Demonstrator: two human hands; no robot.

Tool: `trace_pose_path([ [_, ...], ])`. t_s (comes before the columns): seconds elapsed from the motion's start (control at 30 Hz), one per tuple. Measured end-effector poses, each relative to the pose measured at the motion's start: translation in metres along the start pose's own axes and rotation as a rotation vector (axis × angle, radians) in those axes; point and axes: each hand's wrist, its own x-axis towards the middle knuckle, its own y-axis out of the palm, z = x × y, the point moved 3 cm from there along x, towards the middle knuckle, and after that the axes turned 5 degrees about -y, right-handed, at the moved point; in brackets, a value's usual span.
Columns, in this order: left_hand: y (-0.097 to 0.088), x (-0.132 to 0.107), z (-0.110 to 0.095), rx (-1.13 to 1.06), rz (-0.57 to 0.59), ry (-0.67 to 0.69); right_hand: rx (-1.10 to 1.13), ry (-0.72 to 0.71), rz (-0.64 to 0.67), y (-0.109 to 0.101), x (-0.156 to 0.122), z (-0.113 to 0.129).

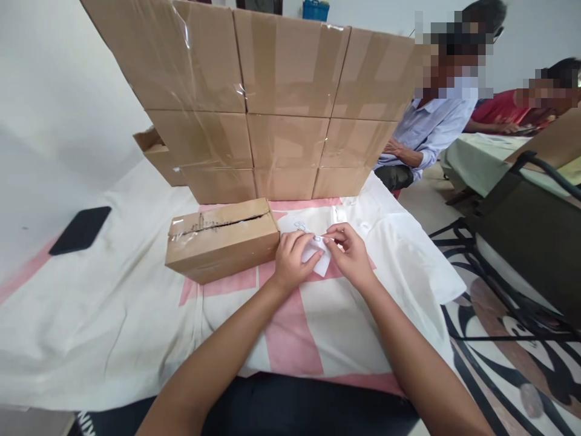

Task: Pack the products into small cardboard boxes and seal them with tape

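Observation:
My left hand (291,259) and my right hand (350,254) meet over the cloth, both pinching a small white piece of paper (324,266). At its upper edge, between my fingertips, sits a small pale object with a dark outline (318,238), too small to name. Just beyond my left hand, several similar outlined pieces (300,226) lie on the white cloth. Close to the left of that hand stands a brown cardboard box (227,254), its top flaps nearly closed with a dark gap between them.
Taped cardboard cartons (290,142) form a stacked wall behind the work spot. A black phone (80,231) lies at left, and an open carton (166,160) stands behind. To the right are a folding chair (531,236) and two seated people, one in a light shirt (447,121).

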Motion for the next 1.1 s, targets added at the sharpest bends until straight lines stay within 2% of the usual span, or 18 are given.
trace_pose_path([
  [0.1,-0.004,0.001,-0.001,-0.054,-0.006,-0.025,-0.058,-0.035,0.098,0.002,-0.001,0.005],
  [0.23,-0.005,0.001,0.0,-0.053,0.057,-0.028,-0.111,-0.093,0.21,0.002,-0.003,0.007],
  [0.43,-0.003,0.001,-0.001,0.003,0.072,-0.007,-0.138,-0.134,0.277,0.002,-0.001,0.005],
  [0.67,-0.004,0.002,-0.002,0.009,0.095,-0.001,-0.259,-0.193,0.228,0.005,-0.002,0.001],
  [0.83,-0.004,0.001,0.001,-0.001,0.15,-0.062,-0.305,-0.195,0.187,0.005,-0.001,-0.002],
  [1.0,-0.004,0.0,0.002,-0.03,0.152,-0.122,-0.339,-0.158,0.079,-0.002,0.005,-0.014],
  [1.1,-0.004,-0.001,0.003,-0.032,0.138,-0.142,-0.368,-0.12,-0.031,-0.009,0.01,-0.023],
])
